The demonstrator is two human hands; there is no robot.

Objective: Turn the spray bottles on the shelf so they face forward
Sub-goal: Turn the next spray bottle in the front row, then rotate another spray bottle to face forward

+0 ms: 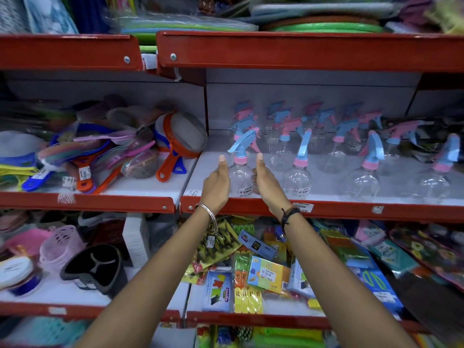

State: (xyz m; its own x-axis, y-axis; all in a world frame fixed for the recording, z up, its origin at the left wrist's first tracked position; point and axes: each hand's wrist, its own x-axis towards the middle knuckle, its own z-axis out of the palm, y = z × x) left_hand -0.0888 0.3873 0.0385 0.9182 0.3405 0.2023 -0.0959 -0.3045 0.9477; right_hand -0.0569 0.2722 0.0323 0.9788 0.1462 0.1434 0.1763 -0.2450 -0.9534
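Note:
Several clear spray bottles with blue and pink trigger heads stand in rows on the white middle shelf (326, 187). The front-left spray bottle (240, 175) has its blue trigger pointing left. My left hand (216, 183) is against its left side and my right hand (265, 180) is against its right side, thumbs raised, fingers hidden behind the bottle. Another front bottle (298, 178) stands just right of my right hand with its blue trigger facing front. Two more front bottles (364, 182) (434, 183) stand further right. The back rows are blurred.
A red shelf lip (326, 209) runs along the front, with a red shelf above (301, 50). Left bay holds orange and blue strainers (175, 146) and brushes. Below lie packets of clips (251, 272), a pink basket (60, 247) and a dark holder (95, 267).

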